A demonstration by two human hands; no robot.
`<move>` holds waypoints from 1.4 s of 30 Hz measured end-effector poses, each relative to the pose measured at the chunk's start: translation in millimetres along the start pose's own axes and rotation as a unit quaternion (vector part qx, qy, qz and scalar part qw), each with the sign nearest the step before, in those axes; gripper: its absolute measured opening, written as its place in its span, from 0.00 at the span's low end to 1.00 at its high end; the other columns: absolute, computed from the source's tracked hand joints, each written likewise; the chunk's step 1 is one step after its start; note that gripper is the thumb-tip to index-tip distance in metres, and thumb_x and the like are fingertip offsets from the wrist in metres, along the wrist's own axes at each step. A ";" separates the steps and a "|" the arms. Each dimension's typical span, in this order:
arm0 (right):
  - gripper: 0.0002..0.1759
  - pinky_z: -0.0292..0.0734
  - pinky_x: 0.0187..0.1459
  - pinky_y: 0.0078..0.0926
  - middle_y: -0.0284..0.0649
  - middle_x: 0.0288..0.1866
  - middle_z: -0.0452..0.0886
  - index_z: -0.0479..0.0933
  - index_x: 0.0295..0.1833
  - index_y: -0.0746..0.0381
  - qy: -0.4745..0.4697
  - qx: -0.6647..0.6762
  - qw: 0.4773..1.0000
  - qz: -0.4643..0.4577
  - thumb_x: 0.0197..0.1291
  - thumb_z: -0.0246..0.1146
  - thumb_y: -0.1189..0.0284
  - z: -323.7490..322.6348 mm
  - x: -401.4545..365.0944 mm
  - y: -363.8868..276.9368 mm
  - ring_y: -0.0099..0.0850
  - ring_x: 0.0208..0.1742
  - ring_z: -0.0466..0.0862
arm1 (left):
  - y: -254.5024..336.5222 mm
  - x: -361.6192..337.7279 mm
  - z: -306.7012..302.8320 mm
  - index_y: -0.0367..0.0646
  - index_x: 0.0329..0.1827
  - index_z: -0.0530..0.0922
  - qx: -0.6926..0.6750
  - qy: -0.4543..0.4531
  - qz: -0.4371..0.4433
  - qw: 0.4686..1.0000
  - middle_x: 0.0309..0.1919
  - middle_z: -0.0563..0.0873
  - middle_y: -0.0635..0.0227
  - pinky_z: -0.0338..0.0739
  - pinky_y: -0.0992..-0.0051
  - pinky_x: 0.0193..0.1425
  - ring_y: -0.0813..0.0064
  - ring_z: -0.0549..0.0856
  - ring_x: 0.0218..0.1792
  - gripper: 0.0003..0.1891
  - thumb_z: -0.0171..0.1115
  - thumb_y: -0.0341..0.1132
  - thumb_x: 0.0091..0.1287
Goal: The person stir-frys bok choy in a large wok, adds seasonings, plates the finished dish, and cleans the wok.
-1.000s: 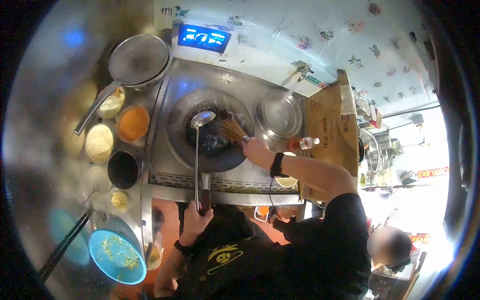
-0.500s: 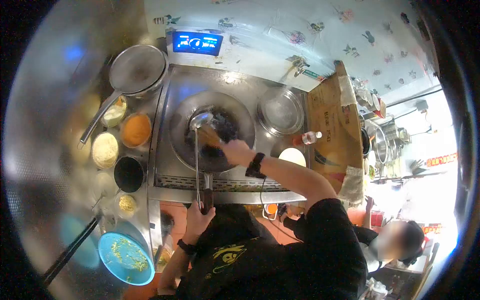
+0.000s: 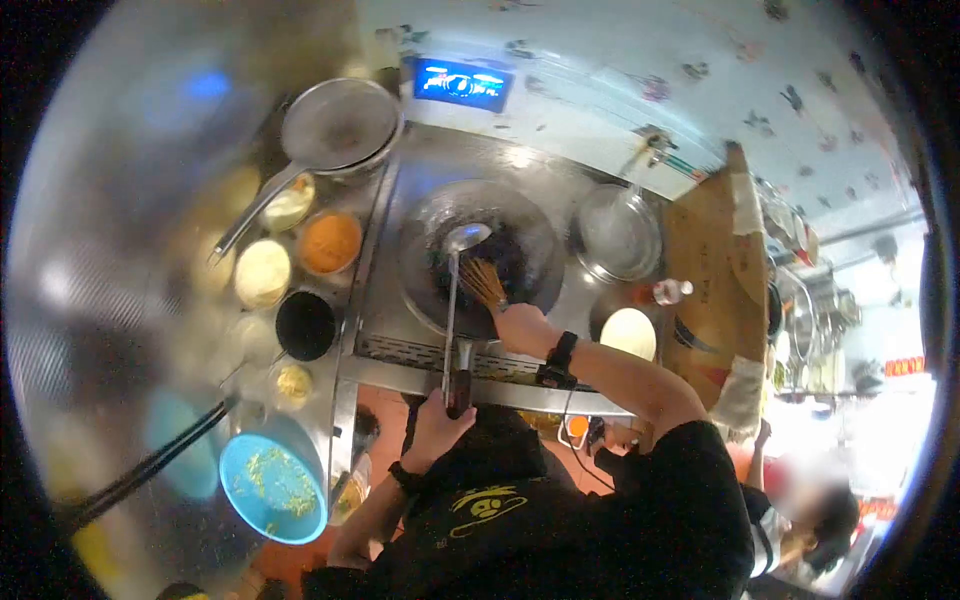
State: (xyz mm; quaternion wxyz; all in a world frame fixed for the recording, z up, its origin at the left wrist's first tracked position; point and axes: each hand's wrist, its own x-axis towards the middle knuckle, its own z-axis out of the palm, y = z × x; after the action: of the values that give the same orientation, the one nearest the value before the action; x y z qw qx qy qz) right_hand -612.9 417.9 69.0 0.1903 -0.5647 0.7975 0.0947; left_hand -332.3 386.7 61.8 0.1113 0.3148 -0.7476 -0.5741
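Observation:
A dark wok sits on the steel stove. My left hand is closed on the long handle of a steel ladle, beside the wok's dark handle; whether it also grips that handle I cannot tell. The ladle's bowl hangs over the middle of the wok. My right hand is closed round a bamboo brush, whose bristles point into the wok close to the ladle. Dark, shiny patches show on the wok's inside.
Left stand a strainer, an orange seasoning tub, a black-filled tub and a blue bowl with green shreds. Right are a round metal pan, a bottle and a cardboard sheet. Another person is at lower right.
The view has shifted, so the scene sits further right. The brush, blurred before, is now sharper, and its bristles point up and left beside the ladle. Both hands keep their hold.

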 end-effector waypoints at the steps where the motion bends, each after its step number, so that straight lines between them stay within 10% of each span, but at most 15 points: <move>1: 0.15 0.86 0.35 0.46 0.53 0.37 0.87 0.81 0.49 0.66 -0.022 0.014 1.000 -0.011 0.61 0.59 0.70 -12.1 3.1 -4.1 0.49 0.39 0.89 | 1.8 -1.9 -1.0 0.37 0.36 0.74 0.004 0.004 0.000 1.000 0.27 0.83 0.58 0.77 0.64 0.34 0.60 0.84 0.29 0.22 0.77 0.44 0.57; 6: 0.18 0.84 0.32 0.49 0.53 0.26 0.84 0.79 0.53 0.66 0.123 0.001 0.989 0.087 0.61 0.60 0.67 39.3 29.6 32.7 0.50 0.29 0.87 | -4.3 -2.2 -1.3 0.37 0.34 0.72 0.010 0.000 -0.030 0.999 0.26 0.81 0.56 0.77 0.62 0.34 0.56 0.84 0.29 0.23 0.77 0.45 0.56; 10: 0.21 0.85 0.31 0.46 0.50 0.27 0.84 0.76 0.60 0.66 -0.022 -0.051 0.995 -0.079 0.62 0.60 0.70 13.0 21.0 13.4 0.48 0.31 0.88 | -9.7 0.1 3.8 0.38 0.34 0.72 0.000 0.003 -0.012 1.000 0.26 0.81 0.54 0.76 0.60 0.34 0.51 0.84 0.30 0.23 0.76 0.45 0.56; 13: 0.15 0.84 0.31 0.48 0.48 0.29 0.85 0.81 0.52 0.63 0.123 -0.015 0.990 0.066 0.62 0.60 0.71 23.5 48.1 46.9 0.49 0.33 0.88 | -8.8 -5.9 4.2 0.38 0.35 0.72 0.016 0.005 -0.016 1.000 0.27 0.81 0.53 0.76 0.59 0.34 0.50 0.84 0.30 0.23 0.76 0.45 0.56; 17: 0.30 0.84 0.35 0.46 0.52 0.38 0.85 0.71 0.67 0.58 -0.076 -0.020 0.997 0.017 0.57 0.63 0.71 36.0 26.8 14.9 0.48 0.39 0.87 | -6.7 -2.6 1.1 0.37 0.37 0.74 0.028 0.000 0.012 1.000 0.28 0.82 0.52 0.78 0.60 0.36 0.51 0.84 0.30 0.23 0.76 0.46 0.57; 20: 0.33 0.85 0.35 0.45 0.53 0.38 0.86 0.69 0.70 0.58 0.016 0.013 0.999 0.044 0.56 0.63 0.71 4.1 55.5 42.4 0.48 0.40 0.88 | -2.8 -2.2 0.8 0.36 0.38 0.74 -0.020 -0.013 -0.020 1.000 0.28 0.83 0.53 0.78 0.61 0.36 0.53 0.85 0.31 0.23 0.76 0.45 0.57; 25: 0.17 0.84 0.32 0.46 0.47 0.30 0.86 0.81 0.54 0.60 -0.078 -0.126 0.989 -0.009 0.59 0.61 0.69 14.5 20.7 10.1 0.47 0.32 0.88 | -13.1 -0.5 3.8 0.36 0.38 0.75 0.024 -0.027 -0.020 0.999 0.30 0.85 0.57 0.79 0.62 0.36 0.57 0.87 0.32 0.22 0.76 0.44 0.57; 29: 0.16 0.84 0.33 0.47 0.45 0.32 0.86 0.81 0.51 0.64 0.160 0.026 0.979 0.125 0.59 0.61 0.69 48.6 58.1 36.9 0.46 0.35 0.88 | -6.2 0.6 -0.3 0.36 0.41 0.76 0.000 -0.069 -0.039 0.997 0.30 0.86 0.58 0.80 0.64 0.36 0.60 0.87 0.31 0.21 0.76 0.43 0.58; 32: 0.23 0.84 0.35 0.44 0.48 0.35 0.86 0.76 0.61 0.65 -0.112 -0.095 0.989 -0.034 0.60 0.60 0.71 12.7 9.8 -4.3 0.47 0.35 0.87 | -37.4 -1.6 5.2 0.36 0.45 0.76 -0.062 -0.080 -0.040 0.994 0.31 0.86 0.60 0.79 0.65 0.37 0.64 0.87 0.31 0.22 0.75 0.42 0.60; 36: 0.17 0.85 0.38 0.45 0.48 0.36 0.87 0.82 0.53 0.62 0.113 0.065 0.990 0.052 0.59 0.61 0.70 6.9 46.6 39.2 0.47 0.39 0.88 | -4.3 0.8 1.2 0.35 0.47 0.77 -0.029 -0.052 0.000 0.998 0.31 0.86 0.61 0.79 0.68 0.39 0.71 0.86 0.34 0.21 0.75 0.41 0.61; 38: 0.11 0.86 0.35 0.49 0.51 0.35 0.88 0.86 0.34 0.62 0.144 0.087 0.980 0.105 0.60 0.60 0.70 27.3 40.0 32.2 0.49 0.35 0.89 | 15.7 -4.4 -5.2 0.36 0.46 0.77 -0.041 -0.059 -0.009 0.997 0.31 0.86 0.61 0.79 0.69 0.39 0.72 0.86 0.35 0.20 0.74 0.41 0.62; 40: 0.10 0.86 0.33 0.44 0.49 0.34 0.88 0.86 0.34 0.61 -0.017 -0.047 0.994 -0.097 0.62 0.60 0.69 17.1 7.6 8.7 0.45 0.34 0.89 | 14.5 -3.5 -6.9 0.36 0.45 0.77 -0.056 -0.063 -0.020 0.996 0.32 0.86 0.62 0.79 0.69 0.40 0.73 0.86 0.35 0.19 0.74 0.40 0.62; 42: 0.10 0.86 0.32 0.45 0.50 0.35 0.88 0.85 0.34 0.60 0.048 0.049 0.993 -0.092 0.63 0.60 0.69 36.3 32.2 24.6 0.45 0.35 0.90 | -0.3 -4.9 -4.1 0.37 0.43 0.77 -0.015 -0.077 -0.055 0.995 0.32 0.86 0.63 0.79 0.70 0.40 0.74 0.86 0.35 0.18 0.75 0.40 0.62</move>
State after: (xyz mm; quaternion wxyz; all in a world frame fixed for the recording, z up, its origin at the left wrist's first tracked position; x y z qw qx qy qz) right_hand -638.2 411.8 21.2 0.1870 -0.6298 0.7538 0.0105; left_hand -326.2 386.4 63.8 0.0262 0.3081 -0.7270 -0.6131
